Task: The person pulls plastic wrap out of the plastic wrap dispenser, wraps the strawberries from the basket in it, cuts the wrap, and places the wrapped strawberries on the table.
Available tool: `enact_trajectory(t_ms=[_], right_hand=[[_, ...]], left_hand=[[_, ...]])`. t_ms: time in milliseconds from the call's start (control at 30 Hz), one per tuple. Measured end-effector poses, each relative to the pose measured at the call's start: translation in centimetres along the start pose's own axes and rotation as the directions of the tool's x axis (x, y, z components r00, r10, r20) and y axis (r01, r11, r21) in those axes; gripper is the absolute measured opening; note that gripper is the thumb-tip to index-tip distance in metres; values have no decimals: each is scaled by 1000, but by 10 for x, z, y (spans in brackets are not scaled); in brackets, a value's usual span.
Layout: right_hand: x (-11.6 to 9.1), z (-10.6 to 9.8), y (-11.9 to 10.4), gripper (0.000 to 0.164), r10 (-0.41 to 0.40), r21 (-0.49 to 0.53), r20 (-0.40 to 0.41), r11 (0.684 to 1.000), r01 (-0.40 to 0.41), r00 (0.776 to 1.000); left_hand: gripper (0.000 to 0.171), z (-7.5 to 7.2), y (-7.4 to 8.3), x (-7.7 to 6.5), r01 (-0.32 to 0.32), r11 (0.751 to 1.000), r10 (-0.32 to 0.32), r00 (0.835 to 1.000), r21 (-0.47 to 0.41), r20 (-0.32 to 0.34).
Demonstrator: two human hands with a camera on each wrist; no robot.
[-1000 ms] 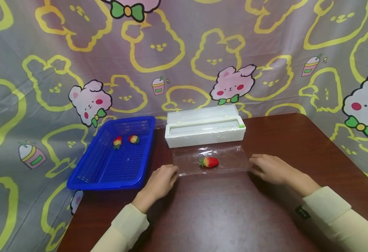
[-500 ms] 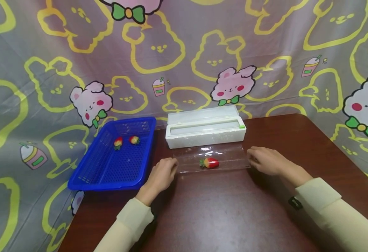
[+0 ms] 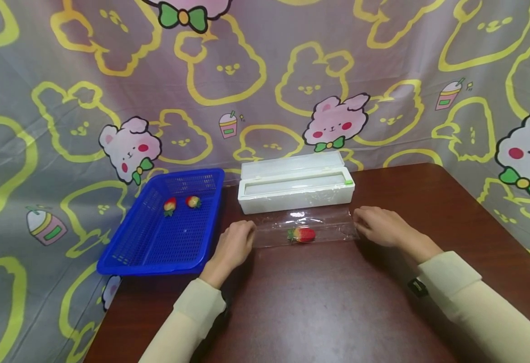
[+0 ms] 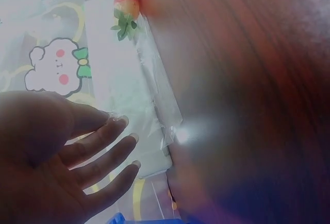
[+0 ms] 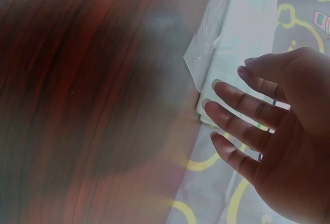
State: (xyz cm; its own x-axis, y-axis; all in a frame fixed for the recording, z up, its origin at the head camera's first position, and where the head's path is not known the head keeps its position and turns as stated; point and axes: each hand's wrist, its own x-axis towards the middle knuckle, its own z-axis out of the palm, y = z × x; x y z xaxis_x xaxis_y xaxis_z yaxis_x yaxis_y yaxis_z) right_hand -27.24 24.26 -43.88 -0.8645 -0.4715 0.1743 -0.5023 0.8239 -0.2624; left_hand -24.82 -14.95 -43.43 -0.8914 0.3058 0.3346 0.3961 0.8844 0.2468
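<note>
A red strawberry (image 3: 305, 234) with green leaves lies on its side amid a sheet of clear cling film (image 3: 269, 238) in front of the white box. At the film's left end, my left hand (image 3: 233, 247) pinches it between thumb and index finger, the other fingers loosely bent. My right hand (image 3: 382, 227) pinches the opposite end, thumb and index tips together in the right wrist view. Between the hands the film stretches across, its near part raised and overlapping the strawberry. The left wrist view shows a bit of film (image 4: 117, 117) at the left fingertips.
Behind the film stands a long white cling film box (image 3: 296, 196), lid up, with a green piece (image 3: 348, 182) at its right end. A blue basket (image 3: 156, 269) holding two strawberries (image 3: 170, 205) is to the left. A patterned curtain (image 3: 274, 75) hangs behind the brown table (image 3: 310, 302).
Both hands have moved a little away from me and slightly inward, carrying the film's near edge up and back over the strawberry. The box and basket stay put.
</note>
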Motion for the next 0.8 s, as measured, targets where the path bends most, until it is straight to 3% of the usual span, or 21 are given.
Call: enact_trajectory(t_ms=[400,800], right_hand=[[10,5,7,4,68,40,27,997,-69,997],[17,11,11,9,98,64,48,993,-101,994]], left_hand=[[12,9,-2,11,60,998,-60,998,-9,23],[12,14,-3,17,95,996,-95,994,4,56]])
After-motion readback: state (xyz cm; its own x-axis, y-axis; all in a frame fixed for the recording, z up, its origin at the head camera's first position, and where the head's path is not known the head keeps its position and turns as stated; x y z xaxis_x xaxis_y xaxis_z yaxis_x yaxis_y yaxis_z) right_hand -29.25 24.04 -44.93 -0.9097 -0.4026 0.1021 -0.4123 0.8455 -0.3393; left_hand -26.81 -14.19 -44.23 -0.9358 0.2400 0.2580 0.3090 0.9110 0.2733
